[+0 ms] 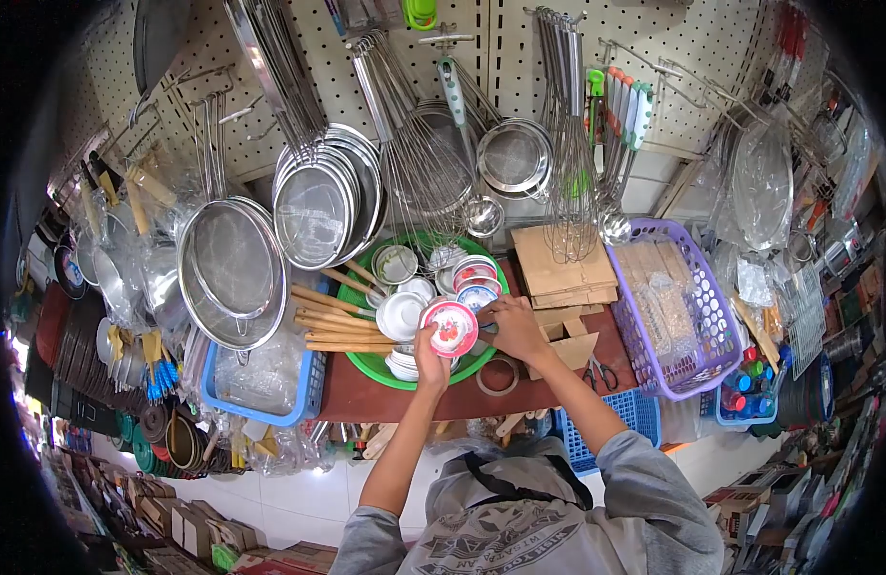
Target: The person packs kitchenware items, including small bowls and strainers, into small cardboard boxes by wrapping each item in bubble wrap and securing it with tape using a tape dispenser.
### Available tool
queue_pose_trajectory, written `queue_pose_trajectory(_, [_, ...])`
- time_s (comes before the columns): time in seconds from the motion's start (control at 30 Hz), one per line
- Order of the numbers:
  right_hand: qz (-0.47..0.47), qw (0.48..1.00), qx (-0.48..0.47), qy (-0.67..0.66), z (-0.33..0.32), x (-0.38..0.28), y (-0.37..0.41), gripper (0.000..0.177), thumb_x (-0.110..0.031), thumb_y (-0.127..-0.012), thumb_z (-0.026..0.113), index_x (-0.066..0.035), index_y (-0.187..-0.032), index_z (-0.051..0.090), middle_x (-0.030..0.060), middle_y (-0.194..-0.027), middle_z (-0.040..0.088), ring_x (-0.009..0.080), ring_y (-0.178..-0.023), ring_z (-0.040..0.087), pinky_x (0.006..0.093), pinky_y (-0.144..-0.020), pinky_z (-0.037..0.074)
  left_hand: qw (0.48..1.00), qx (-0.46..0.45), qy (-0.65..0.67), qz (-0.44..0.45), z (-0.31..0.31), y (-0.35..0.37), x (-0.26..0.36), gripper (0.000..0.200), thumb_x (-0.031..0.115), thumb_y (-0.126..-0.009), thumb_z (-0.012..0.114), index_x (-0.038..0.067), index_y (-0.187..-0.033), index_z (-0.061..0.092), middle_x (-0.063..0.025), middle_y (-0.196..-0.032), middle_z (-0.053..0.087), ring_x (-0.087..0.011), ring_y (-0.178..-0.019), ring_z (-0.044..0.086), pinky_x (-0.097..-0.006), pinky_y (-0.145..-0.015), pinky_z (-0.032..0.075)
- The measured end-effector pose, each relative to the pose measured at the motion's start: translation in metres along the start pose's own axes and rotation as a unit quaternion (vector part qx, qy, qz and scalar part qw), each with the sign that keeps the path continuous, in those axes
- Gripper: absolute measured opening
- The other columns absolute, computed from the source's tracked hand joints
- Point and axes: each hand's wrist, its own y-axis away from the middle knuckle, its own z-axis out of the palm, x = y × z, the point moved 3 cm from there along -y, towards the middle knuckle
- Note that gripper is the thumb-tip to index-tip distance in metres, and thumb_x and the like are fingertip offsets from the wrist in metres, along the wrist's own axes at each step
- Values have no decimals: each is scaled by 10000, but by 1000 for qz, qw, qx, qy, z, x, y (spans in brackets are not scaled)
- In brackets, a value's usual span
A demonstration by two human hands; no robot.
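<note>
My left hand (431, 360) grips the edge of a small saucer (450, 328) with a pink rim and a red flower pattern, held tilted above the green basin (366, 368). At the basin's right side my right hand (516, 328) has its fingers bent together beside a blue-and-white dish (477, 294); what they pinch, if anything, is hidden. Inside the basin are stacked patterned dishes (474, 269), white bowls (401, 315) and several wooden handles (347, 326).
A roll of tape (498, 377), scissors (600, 374) and flat cardboard (563, 264) lie on the red-brown table (366, 401). A purple basket (687, 374) stands right, a blue basket (314, 388) left. Strainers (234, 273) and whisks (414, 172) hang low over the basin.
</note>
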Motion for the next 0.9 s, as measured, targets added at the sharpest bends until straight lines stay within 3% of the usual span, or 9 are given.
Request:
queue_pose_trajectory(0.13, [-11, 999, 19, -23, 0, 3, 6, 214, -254, -778, 750, -165, -969, 787, 19, -1048, 736, 190, -1042, 599, 377, -869, 384, 999, -6, -27, -29, -19, -8, -14, 398, 224, -983, 474, -17, -1296, 524, -124, -1249, 615, -231, -1162, 603, -388, -1033, 463])
queue_pose_trajectory(0.23, [4, 996, 42, -84, -2, 7, 8, 194, -201, -813, 733, -146, -992, 784, 54, -1055, 739, 215, -963, 638, 367, -843, 429, 999, -26, -2, -34, -14, -6, -12, 409, 254, -992, 465, -11, -1297, 526, -122, -1238, 626, -229, -1164, 604, -386, -1046, 451])
queue_pose_trajectory(0.33, [118, 957, 66, -256, -12, 8, 11, 190, -175, -884, 720, -54, -1026, 753, 46, -916, 743, 140, -751, 644, 275, -681, 462, 999, -21, -15, -33, -7, -4, -9, 444, 256, -1003, 364, -19, -1301, 544, -133, -1256, 631, -239, -1188, 598, -400, -1060, 444])
queue_pose_trajectory(0.43, [146, 918, 102, -354, 4, 27, 10, 229, -201, -945, 680, -8, -1058, 731, -3, -856, 710, 51, -663, 570, 218, -589, 431, 998, -9, -37, -39, -3, -2, -7, 436, 257, -1008, 363, -18, -1290, 551, -130, -1256, 632, -239, -1193, 593, -399, -1063, 441])
queue_pose_trajectory(0.53, [215, 843, 101, -482, -2, 32, 11, 267, -224, -964, 653, -19, -1125, 709, 19, -886, 725, 70, -733, 599, 254, -671, 471, 998, -24, -37, -34, -4, -2, -8, 436, 270, -1010, 367, -12, -1285, 555, -124, -1248, 635, -239, -1196, 591, -399, -1064, 440])
queue_pose_trajectory(0.57, [249, 825, 80, -502, -5, 36, 12, 303, -234, -971, 646, 22, -1125, 690, 0, -904, 702, 54, -767, 596, 221, -685, 457, 998, -20, -41, -36, -5, -2, -8, 438, 278, -1011, 368, -6, -1286, 555, -121, -1250, 634, -239, -1195, 591, -400, -1065, 438])
queue_pose_trajectory(0.7, [230, 798, 132, -541, -28, 21, 16, 282, -204, -968, 653, 22, -1132, 688, -3, -908, 692, 26, -810, 594, 211, -708, 468, 998, -20, -14, -57, -8, -2, -9, 447, 313, -1022, 372, 8, -1306, 534, -112, -1274, 612, -226, -1210, 573, -390, -1073, 423])
queue_pose_trajectory(0.8, [197, 805, 160, -536, -28, 11, 26, 232, -144, -931, 692, 12, -1100, 713, 39, -937, 718, 78, -849, 645, 244, -775, 499, 998, -43, -8, -50, -6, -3, -9, 458, 330, -1031, 346, 17, -1316, 522, -109, -1289, 601, -219, -1225, 557, -383, -1080, 410])
queue_pose_trajectory(0.9, [66, 918, 159, -357, -49, -7, 33, 199, -86, -861, 736, -25, -1051, 752, 91, -991, 738, 169, -947, 683, 296, -862, 517, 996, -62, -28, -55, 2, -3, -6, 467, 336, -1032, 321, 27, -1319, 519, -109, -1290, 601, -217, -1230, 553, -381, -1080, 406])
